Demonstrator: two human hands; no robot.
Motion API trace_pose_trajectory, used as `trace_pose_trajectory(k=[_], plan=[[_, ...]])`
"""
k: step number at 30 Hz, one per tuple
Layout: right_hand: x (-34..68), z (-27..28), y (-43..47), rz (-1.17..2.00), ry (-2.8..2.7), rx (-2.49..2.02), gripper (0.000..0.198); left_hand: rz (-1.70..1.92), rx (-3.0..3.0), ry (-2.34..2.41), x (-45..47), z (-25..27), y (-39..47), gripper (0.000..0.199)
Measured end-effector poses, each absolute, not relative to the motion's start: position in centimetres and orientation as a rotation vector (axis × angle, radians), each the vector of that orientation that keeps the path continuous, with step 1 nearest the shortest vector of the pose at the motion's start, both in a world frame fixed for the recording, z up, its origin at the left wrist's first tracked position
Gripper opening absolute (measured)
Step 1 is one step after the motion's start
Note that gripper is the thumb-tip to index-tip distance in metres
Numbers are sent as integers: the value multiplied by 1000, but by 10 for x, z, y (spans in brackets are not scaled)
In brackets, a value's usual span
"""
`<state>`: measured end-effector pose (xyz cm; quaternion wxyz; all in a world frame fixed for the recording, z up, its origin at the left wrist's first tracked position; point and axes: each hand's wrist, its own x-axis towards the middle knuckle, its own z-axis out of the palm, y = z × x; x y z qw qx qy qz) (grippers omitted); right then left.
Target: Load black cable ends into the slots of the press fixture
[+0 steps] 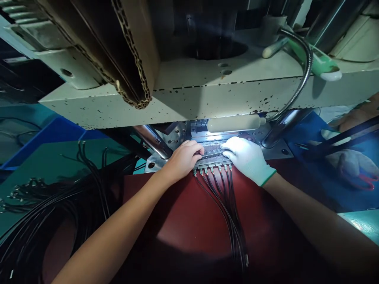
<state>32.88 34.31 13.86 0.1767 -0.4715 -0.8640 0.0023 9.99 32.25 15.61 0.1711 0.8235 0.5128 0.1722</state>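
My bare left hand (184, 157) and my white-gloved right hand (246, 157) both press down on a metal mould plate (211, 150) under a machine. Several black cables (225, 197) with small metal connector ends (211, 169) sit in a row in the plate's front edge, between the two hands, and run back toward me over a dark red mat (189, 221). Fingertips of both hands rest on the plate just above the connectors. Whether either hand grips a cable is hidden by the fingers.
A tube lamp (233, 123) on a flexible arm (304, 75) lights the plate. The machine's grey body (207, 94) and a cardboard sheet (130, 51) overhang it. A pile of black cables (53, 205) lies at left. A blue bin (50, 136) and gloves (349, 163) are nearby.
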Motion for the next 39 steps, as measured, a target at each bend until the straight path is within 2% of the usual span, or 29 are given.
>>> trace_pose_trajectory(k=[11, 22, 28, 31, 39], plan=[[328, 141, 343, 6, -2489, -1305, 19, 148, 2624, 1459, 103, 163, 329, 20], [328, 141, 343, -15, -2497, -1310, 19, 33, 2679, 1367, 100, 168, 336, 23], [328, 141, 344, -13, -2499, -1308, 17, -157, 2709, 1393, 110, 173, 339, 18], [329, 141, 343, -18, -2496, -1303, 18, -98, 2690, 1346, 108, 172, 338, 16], [327, 144, 342, 8, -2519, -1312, 17, 335, 2464, 1300, 93, 159, 327, 15]])
